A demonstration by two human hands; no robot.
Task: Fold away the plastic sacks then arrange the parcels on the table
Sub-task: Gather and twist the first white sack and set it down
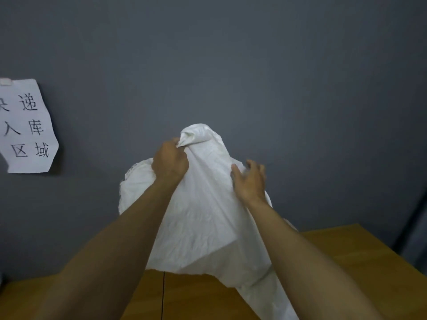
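Note:
A large white plastic sack (203, 227) hangs in the air above the wooden table (346, 262), its lower end trailing down toward the front edge. My left hand (169, 161) grips a bunched corner near the sack's top. Lower and to the right, my right hand (250, 179) lies against the sack's right side with the fingers spread and slightly bent. Something angular inside the sack pushes its lower part outward. No parcels are in view.
A grey wall (231, 65) stands right behind the table. A white paper sign (27, 128) with black characters is taped to the wall at the left. A dark seam (163, 294) runs across the tabletop.

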